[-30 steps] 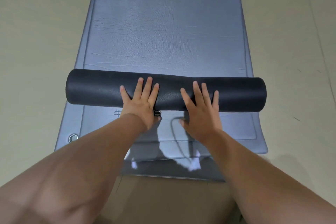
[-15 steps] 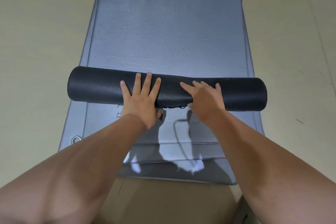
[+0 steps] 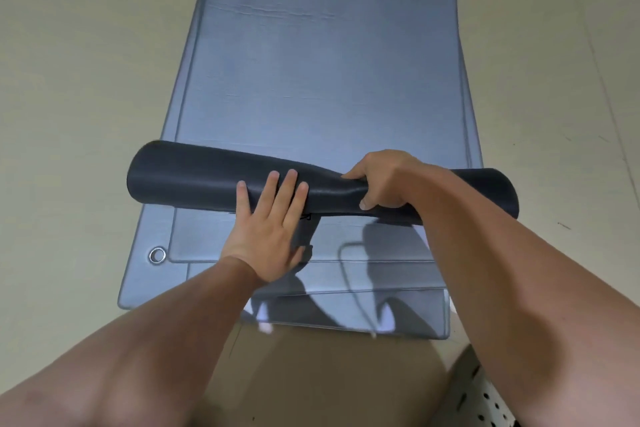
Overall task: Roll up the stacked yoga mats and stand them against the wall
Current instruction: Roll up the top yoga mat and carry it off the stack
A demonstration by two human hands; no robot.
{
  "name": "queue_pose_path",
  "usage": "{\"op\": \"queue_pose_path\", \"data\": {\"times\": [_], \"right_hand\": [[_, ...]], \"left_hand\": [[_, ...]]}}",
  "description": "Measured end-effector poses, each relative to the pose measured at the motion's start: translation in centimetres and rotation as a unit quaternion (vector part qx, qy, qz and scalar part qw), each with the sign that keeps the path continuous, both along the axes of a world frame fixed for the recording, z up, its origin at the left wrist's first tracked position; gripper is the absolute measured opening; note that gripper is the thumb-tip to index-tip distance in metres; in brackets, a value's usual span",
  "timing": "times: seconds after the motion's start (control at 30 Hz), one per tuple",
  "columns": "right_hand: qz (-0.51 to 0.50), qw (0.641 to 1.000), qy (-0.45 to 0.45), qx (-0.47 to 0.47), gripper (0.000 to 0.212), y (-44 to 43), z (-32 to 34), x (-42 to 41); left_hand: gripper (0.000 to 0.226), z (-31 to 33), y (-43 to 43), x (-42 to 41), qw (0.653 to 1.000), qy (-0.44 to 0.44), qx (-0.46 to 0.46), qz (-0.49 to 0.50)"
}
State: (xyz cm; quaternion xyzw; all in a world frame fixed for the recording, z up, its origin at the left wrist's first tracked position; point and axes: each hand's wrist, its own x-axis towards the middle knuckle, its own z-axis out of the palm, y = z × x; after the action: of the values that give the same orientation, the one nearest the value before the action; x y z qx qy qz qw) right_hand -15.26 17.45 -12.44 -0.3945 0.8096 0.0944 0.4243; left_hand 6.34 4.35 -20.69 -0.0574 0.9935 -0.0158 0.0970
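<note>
A black rolled-up part of the top yoga mat (image 3: 194,180) lies crosswise over the stack of blue-grey yoga mats (image 3: 325,73) spread on the floor. My right hand (image 3: 381,180) grips the roll right of its middle, fingers and thumb curled round it, and the roll is squeezed thin there. My left hand (image 3: 273,222) lies flat, its straight fingers pressing the near side of the roll. The unrolled length of the mat runs away from me past the frame's top.
Beige floor (image 3: 79,80) surrounds the mats on both sides. A metal eyelet (image 3: 157,255) sits in the near left corner of a lower mat. Offset near edges of several mats show below my hands. A perforated white object (image 3: 491,402) is at the bottom right.
My right hand went from lying flat on the roll to gripping round it and squeezing it. The left hand stays flat on the roll. The roll's right part has lifted slightly.
</note>
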Motion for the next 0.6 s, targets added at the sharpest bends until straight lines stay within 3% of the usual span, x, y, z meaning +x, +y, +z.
{"op": "queue_pose_path", "data": {"times": [0.1, 0.27, 0.37, 0.47, 0.53, 0.6], "right_hand": [[-0.011, 1.0, -0.02, 0.01, 0.046, -0.2, 0.0, -0.1], [-0.109, 0.992, 0.009, -0.064, 0.074, 1.8, -2.1, -0.4], [-0.128, 0.976, 0.109, -0.141, 0.07, 2.6, -3.5, 1.0], [-0.146, 0.926, 0.268, -0.221, 0.068, 2.9, -4.5, 4.3], [-0.124, 0.916, 0.316, -0.213, 0.081, 3.4, -5.7, 6.5], [-0.102, 0.93, 0.31, -0.169, 0.1, 4.0, -7.2, 7.7]], "left_hand": [[0.124, 0.1, 0.4, -1.0, 1.0, -0.01, 0.008, 0.016], [0.133, -0.2, 0.4, -4.5, 0.996, -0.068, -0.011, 0.064], [0.134, 0.1, -0.4, -6.6, 0.994, -0.077, -0.003, 0.076], [0.141, 0.8, -1.7, -9.2, 0.992, -0.086, 0.01, 0.089], [0.146, 1.3, -2.7, -11.2, 0.99, -0.094, 0.015, 0.101], [0.152, 1.7, -3.4, -12.8, 0.989, -0.103, 0.01, 0.106]]}}
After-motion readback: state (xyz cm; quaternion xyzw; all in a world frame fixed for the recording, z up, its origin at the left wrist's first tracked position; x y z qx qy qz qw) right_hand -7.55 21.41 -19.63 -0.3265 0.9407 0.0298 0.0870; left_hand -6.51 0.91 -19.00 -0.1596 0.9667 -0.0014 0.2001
